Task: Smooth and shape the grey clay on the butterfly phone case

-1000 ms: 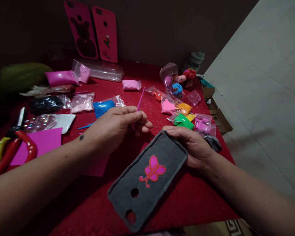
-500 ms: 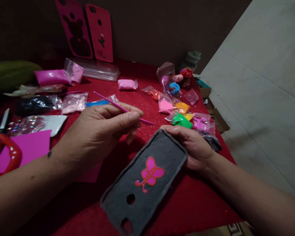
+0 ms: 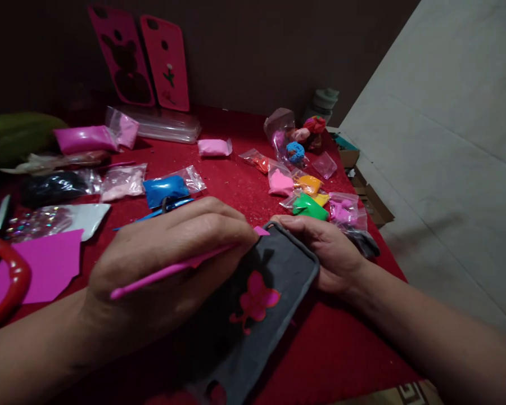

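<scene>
Left hand point(image 3: 181, 239) pinches a slender pink tool point(image 3: 152, 278); right hand point(image 3: 335, 253) grips a lumpy-edged grey case point(image 3: 290, 267).

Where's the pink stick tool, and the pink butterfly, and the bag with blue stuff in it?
Pink stick tool point(image 3: 158, 278): head view, on its thin shaft.
Pink butterfly point(image 3: 256, 294): head view, on the middle of its body.
Blue bag point(image 3: 165, 191): head view, on its blue-filled part.
</scene>
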Demonstrator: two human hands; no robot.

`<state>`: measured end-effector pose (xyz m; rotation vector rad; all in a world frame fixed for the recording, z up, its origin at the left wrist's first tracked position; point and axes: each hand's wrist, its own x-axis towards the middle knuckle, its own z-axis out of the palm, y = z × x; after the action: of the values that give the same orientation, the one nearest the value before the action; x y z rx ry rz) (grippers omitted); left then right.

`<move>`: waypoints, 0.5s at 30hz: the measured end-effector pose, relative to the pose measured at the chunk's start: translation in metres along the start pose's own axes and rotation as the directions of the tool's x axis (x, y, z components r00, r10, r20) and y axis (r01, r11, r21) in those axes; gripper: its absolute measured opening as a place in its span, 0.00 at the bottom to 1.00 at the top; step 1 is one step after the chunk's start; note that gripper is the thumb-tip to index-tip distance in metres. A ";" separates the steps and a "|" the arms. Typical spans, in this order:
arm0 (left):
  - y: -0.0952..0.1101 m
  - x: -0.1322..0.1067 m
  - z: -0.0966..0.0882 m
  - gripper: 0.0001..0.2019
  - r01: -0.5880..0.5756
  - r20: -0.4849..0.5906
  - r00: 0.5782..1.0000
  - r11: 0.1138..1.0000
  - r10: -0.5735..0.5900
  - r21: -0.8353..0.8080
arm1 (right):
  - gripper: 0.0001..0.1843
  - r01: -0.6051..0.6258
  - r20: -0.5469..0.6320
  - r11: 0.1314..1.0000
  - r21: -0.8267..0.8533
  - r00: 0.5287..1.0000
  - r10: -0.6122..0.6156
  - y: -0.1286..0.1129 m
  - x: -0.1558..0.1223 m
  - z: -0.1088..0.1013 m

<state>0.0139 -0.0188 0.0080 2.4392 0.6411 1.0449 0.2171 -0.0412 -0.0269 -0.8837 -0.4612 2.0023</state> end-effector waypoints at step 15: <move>0.005 -0.001 0.004 0.09 0.080 -0.080 0.994 0.997 -0.079 0.013 | 0.05 0.056 0.009 0.998 -0.012 0.998 -0.056 0.003 0.000 -0.001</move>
<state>0.0181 -0.0244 0.0076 2.3752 0.7692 1.1137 0.2163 -0.0423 -0.0296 -0.8608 -0.4989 1.9551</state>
